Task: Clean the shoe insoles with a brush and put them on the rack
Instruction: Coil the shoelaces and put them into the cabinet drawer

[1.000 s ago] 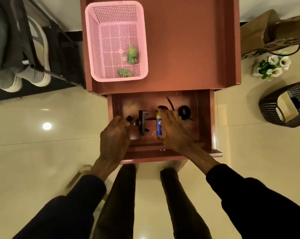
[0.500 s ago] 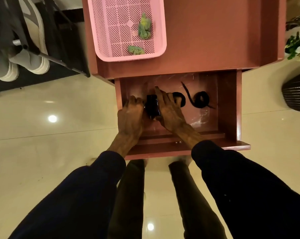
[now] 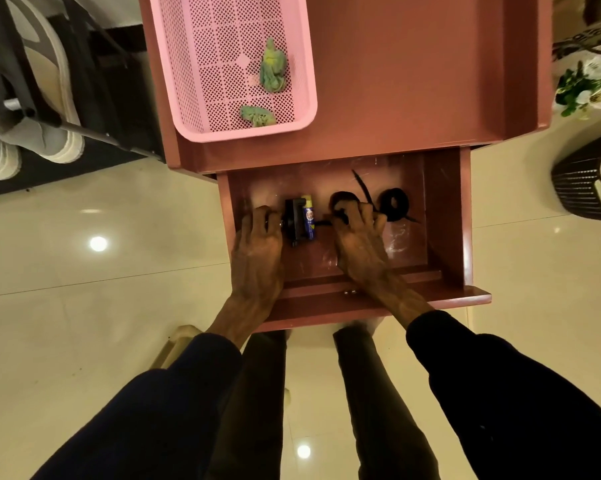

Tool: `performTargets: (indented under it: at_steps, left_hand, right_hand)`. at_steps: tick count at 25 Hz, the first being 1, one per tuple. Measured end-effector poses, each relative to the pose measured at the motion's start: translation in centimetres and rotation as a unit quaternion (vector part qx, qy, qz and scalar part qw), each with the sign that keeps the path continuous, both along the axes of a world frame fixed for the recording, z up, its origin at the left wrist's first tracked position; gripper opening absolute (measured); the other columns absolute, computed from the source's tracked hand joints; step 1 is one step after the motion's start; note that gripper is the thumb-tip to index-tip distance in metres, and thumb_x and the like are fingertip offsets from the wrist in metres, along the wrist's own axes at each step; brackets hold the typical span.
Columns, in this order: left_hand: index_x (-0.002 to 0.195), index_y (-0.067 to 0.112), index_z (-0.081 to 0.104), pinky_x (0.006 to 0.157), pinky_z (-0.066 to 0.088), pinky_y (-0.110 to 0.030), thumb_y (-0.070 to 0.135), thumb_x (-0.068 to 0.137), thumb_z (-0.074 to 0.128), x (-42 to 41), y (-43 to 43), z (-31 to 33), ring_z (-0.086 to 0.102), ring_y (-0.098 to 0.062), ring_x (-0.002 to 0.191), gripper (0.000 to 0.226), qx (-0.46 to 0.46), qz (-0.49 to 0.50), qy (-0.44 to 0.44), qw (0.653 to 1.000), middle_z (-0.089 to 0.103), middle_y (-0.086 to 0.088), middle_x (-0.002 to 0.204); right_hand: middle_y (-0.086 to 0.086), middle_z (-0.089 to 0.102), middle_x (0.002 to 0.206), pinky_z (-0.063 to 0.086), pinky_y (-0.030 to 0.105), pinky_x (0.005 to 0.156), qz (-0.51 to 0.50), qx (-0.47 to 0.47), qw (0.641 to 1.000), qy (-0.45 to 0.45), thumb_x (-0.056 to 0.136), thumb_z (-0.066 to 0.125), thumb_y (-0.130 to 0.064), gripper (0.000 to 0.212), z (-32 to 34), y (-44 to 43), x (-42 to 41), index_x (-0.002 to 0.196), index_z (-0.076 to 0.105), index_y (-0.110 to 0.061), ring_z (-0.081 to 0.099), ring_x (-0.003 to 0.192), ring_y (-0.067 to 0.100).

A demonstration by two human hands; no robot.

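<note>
An open drawer (image 3: 444,216) of a reddish cabinet lies below me. My left hand (image 3: 257,247) is inside it at the left, with fingers curled round the knob end of a black clamp-like tool (image 3: 294,221). A blue tube (image 3: 308,220) lies against that tool. My right hand (image 3: 359,240) is in the middle of the drawer, its fingers curled on a black coiled strap (image 3: 340,199). A second black coil (image 3: 394,204) lies just right of it. No brush or insole shows in this view.
A pink perforated basket (image 3: 188,81) holding two green cloths (image 3: 273,69) stands on the cabinet top (image 3: 413,71). Grey shoes (image 3: 50,140) sit on a dark rack at the left. White flowers (image 3: 590,88) and a dark woven basket (image 3: 583,181) are at the right on the tiled floor.
My right hand has moved right, off the blue tube and the black tool, onto the black coiled strap. My left hand stays at the tool's knob end.
</note>
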State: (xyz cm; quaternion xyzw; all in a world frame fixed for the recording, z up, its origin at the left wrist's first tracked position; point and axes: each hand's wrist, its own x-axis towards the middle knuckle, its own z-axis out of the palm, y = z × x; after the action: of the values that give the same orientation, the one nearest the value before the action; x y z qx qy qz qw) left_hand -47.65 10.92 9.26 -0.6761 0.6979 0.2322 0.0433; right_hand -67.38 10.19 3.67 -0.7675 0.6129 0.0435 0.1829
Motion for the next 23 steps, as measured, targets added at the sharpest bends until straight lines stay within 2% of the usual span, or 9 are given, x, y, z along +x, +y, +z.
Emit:
performTargets:
  at_steps: [4, 8, 11, 13, 15, 19, 23]
  left_hand:
    - [0.138, 0.0, 0.054, 0.107, 0.047, -0.057, -0.013, 0.071, 0.068, -0.3, 0.2, -0.2, 0.05, -0.045, 0.129, 0.069, -0.004, -0.005, -0.005, 1.0, 0.053, -0.022, 0.14]
    - [0.14, 0.001, 0.053, 0.11, 0.043, -0.058, -0.013, 0.073, 0.066, -0.9, -0.1, -0.2, 0.048, -0.046, 0.131, 0.07, -0.005, 0.008, -0.013, 1.0, 0.053, -0.023, 0.14]
    - [0.14, 0.002, 0.054, 0.111, 0.042, -0.058, -0.013, 0.07, 0.069, -1.0, -0.2, -0.2, 0.048, -0.045, 0.129, 0.073, -0.009, 0.014, -0.02, 1.0, 0.054, -0.022, 0.139]
    - [0.14, 0.002, 0.054, 0.113, 0.04, -0.058, -0.007, 0.076, 0.062, -1.3, 0.0, 0.1, 0.047, -0.045, 0.132, 0.065, -0.015, 0.014, -0.018, 1.0, 0.054, -0.022, 0.139]
    - [0.139, 0.001, 0.055, 0.115, 0.038, -0.058, 0.002, 0.08, 0.052, -1.6, 0.4, 0.3, 0.045, -0.045, 0.135, 0.059, -0.024, 0.011, -0.01, 1.0, 0.053, -0.022, 0.14]
    - [0.138, 0.003, 0.054, 0.119, 0.031, -0.056, 0.004, 0.081, 0.056, -1.8, 1.2, 0.4, 0.041, -0.041, 0.14, 0.057, -0.018, -0.018, -0.018, 1.0, 0.051, -0.02, 0.144]
    - [0.141, 0.004, 0.052, 0.121, 0.027, -0.055, 0.019, 0.088, 0.029, -2.4, 1.8, 0.8, 0.039, -0.04, 0.144, 0.059, -0.022, -0.023, -0.021, 0.999, 0.048, -0.021, 0.147]
  right_hand:
    - [0.012, 0.053, 0.132, 0.023, 0.041, 0.082, 0.013, -0.026, 1.0, -0.004, 0.062, 0.079, -0.004, 0.041, -0.9, -1.2, 1.1, 0.102, 0.076, -0.013, 0.036, 0.115, 0.032]
    - [0.01, 0.054, 0.125, 0.026, 0.044, 0.082, 0.002, -0.043, 0.998, 0.039, 0.068, 0.081, -0.014, 0.021, -1.6, -2.5, 1.3, 0.089, 0.076, -0.014, 0.037, 0.111, 0.031]
    - [0.012, 0.05, 0.123, 0.031, 0.046, 0.083, -0.042, -0.031, 0.991, 0.123, 0.068, 0.083, -0.024, 0.028, -2.0, -3.4, 0.9, 0.091, 0.071, -0.013, 0.042, 0.108, 0.034]
    - [0.017, 0.049, 0.12, 0.036, 0.048, 0.082, -0.068, -0.027, 0.987, 0.145, 0.067, 0.083, -0.023, 0.037, -2.1, -4.0, 0.6, 0.097, 0.067, -0.008, 0.045, 0.104, 0.036]
    - [0.019, 0.05, 0.118, 0.039, 0.05, 0.081, -0.089, -0.033, 0.986, 0.136, 0.072, 0.08, -0.025, 0.038, -1.9, -4.1, 0.3, 0.101, 0.066, -0.005, 0.046, 0.102, 0.037]
    - [0.017, 0.05, 0.126, 0.039, 0.053, 0.087, -0.099, -0.036, 0.991, 0.078, 0.082, 0.072, -0.031, 0.034, -1.6, -3.4, -0.1, 0.11, 0.067, -0.014, 0.043, 0.11, 0.037]
    - [0.01, 0.047, 0.136, 0.032, 0.049, 0.088, -0.037, -0.013, 0.998, 0.047, 0.076, 0.082, -0.025, 0.03, -1.9, -3.3, 0.0, 0.105, 0.074, -0.025, 0.039, 0.121, 0.034]
